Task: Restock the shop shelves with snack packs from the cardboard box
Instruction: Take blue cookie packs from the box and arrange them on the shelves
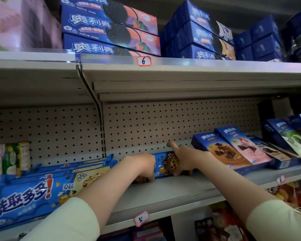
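Observation:
A blue cookie pack (165, 164) with chocolate-chip cookies printed on it stands on its long edge at the back of the grey middle shelf (163, 193). My left hand (144, 166) grips its left end, fingers curled down to the shelf. My right hand (182, 160) holds its right end, thumb raised, fingers curled under. Both arms in pale sleeves reach in from below. The cardboard box is not in view.
Several blue cookie packs (33, 193) lie stacked at the left of the shelf. Blue biscuit boxes (233, 150) lean at the right. The upper shelf (181, 66) carries stacked blue boxes (111, 26). Price tags "6" (143, 61) and "5" (141, 218) sit on the shelf edges. A pegboard back wall (163, 122) stands behind.

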A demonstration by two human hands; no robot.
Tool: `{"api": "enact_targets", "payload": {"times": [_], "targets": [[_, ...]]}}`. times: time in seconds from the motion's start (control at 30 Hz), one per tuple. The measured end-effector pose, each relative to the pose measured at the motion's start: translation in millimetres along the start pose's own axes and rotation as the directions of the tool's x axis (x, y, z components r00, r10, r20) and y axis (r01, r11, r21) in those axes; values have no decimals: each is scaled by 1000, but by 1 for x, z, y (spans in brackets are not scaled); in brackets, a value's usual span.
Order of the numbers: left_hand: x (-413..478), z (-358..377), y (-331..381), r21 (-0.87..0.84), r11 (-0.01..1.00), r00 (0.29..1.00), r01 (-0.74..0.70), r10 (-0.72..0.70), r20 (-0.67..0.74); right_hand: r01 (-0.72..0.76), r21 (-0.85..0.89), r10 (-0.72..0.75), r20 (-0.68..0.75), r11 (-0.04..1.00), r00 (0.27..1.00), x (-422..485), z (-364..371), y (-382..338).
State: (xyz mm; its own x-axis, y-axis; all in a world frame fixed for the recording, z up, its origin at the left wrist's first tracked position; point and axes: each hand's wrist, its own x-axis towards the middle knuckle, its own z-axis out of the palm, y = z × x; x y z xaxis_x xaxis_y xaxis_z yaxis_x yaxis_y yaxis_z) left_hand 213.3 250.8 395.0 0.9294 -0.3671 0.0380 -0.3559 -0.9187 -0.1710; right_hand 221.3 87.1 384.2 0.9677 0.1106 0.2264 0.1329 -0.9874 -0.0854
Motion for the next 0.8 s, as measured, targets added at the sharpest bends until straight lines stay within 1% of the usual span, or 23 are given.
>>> {"api": "enact_targets", "payload": {"times": [0.1,0.17,0.2,0.23,0.27,0.3,0.37,0.4,0.43,0.47,0.5,0.53,0.6,0.63,0.7,0.8], "targets": [[5,0,-4,-19,1000,999,25,-24,31,14,22,-14,-21,1000,1000,7,2,2],[6,0,-5,2,1000,999,27,-27,41,-1,73,-2,36,997,999,10,0,2],[7,-1,-5,13,1000,1000,25,-25,18,-12,113,4,71,993,997,10,-1,2],[9,-2,-6,6,1000,999,21,-21,-32,-38,162,21,103,986,994,11,-3,2],[12,-4,-7,-28,999,994,24,-27,-109,-65,186,43,118,980,992,12,-6,1],[14,-6,-9,-81,996,978,30,-46,-204,-88,160,71,109,983,991,12,-10,-1],[16,-10,-13,-153,988,926,34,-89,-366,-131,5,131,3,991,991,18,-17,-4],[17,-11,-16,-155,987,917,38,-96,-387,-135,-81,131,-53,988,990,20,-20,-4],[18,-11,-18,-144,989,926,41,-92,-367,-122,-167,110,-75,978,991,23,-21,-5],[19,-9,-21,-132,990,944,53,-93,-318,-102,-220,88,-72,970,994,26,-19,-6],[20,-6,-23,-128,989,961,72,-103,-257,-86,-264,75,-53,961,996,32,-15,-5],[24,-3,-24,-127,986,974,105,-127,-185,-88,-265,86,-22,960,996,35,-11,-6],[28,1,-25,-169,973,983,159,-172,-60,-124,-129,132,52,984,990,41,-5,-6],[29,0,-25,-200,963,981,183,-191,-24,-142,-37,144,81,989,986,42,-7,-6],[31,-5,-26,-265,947,981,182,-193,-18,-217,146,201,118,965,973,44,-10,-6],[34,-10,-32,-300,932,972,206,-230,-47,-261,211,227,173,942,958,44,-17,-4]]}}
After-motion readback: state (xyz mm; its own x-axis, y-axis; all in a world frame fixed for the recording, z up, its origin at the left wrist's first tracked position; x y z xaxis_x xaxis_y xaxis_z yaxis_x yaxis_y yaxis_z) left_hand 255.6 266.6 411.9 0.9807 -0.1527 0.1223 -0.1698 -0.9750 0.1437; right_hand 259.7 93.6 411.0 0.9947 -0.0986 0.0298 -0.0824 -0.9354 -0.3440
